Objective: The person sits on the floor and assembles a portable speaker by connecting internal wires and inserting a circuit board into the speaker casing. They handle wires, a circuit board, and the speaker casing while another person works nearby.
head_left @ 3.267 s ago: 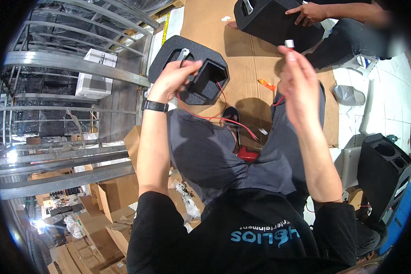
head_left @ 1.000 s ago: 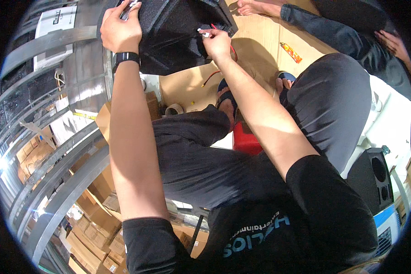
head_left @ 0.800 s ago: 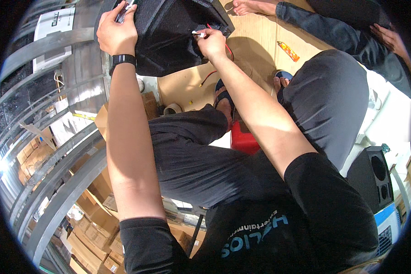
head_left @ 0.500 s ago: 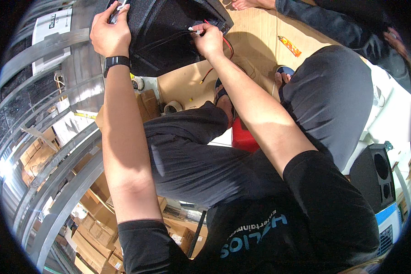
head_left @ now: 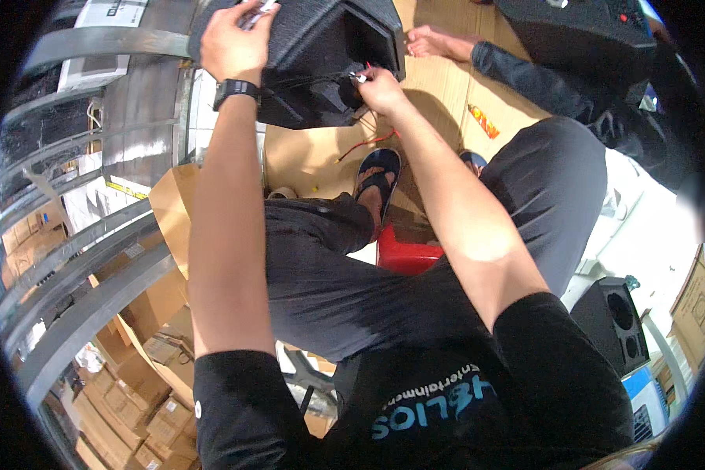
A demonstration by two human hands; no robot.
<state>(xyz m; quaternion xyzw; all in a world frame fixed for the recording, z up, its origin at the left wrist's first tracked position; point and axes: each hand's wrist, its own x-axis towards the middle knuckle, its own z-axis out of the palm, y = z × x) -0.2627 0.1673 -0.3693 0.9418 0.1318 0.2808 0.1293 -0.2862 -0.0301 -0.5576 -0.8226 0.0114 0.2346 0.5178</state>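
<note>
A large black speaker cabinet (head_left: 309, 43) with a rough textured surface stands tilted in front of me, its hollow side facing me. My left hand (head_left: 233, 48), a dark watch on its wrist, grips the cabinet's upper left, where a silvery piece (head_left: 258, 14) shows by the fingers; its exact kind is unclear. At the opening on the cabinet's right side, my right hand (head_left: 382, 92) is closed in a pinch on a small white connector (head_left: 359, 77). Thin dark wires run from there across the recess. A red wire (head_left: 368, 142) hangs below the hand toward the cardboard.
Cardboard (head_left: 290, 160) covers the floor, with an orange packet (head_left: 483, 121) on it. Another person's foot (head_left: 435, 43) and dark-clothed leg lie at upper right, near a second black cabinet (head_left: 576, 35). Metal rails (head_left: 94, 313) and cartons (head_left: 117, 407) line my left; a small black speaker (head_left: 611, 321) stands right.
My view has shifted, so the cabinet and both hands appear farther right and slightly different in height. Both hands keep their holds. More of the second black cabinet shows at upper right.
</note>
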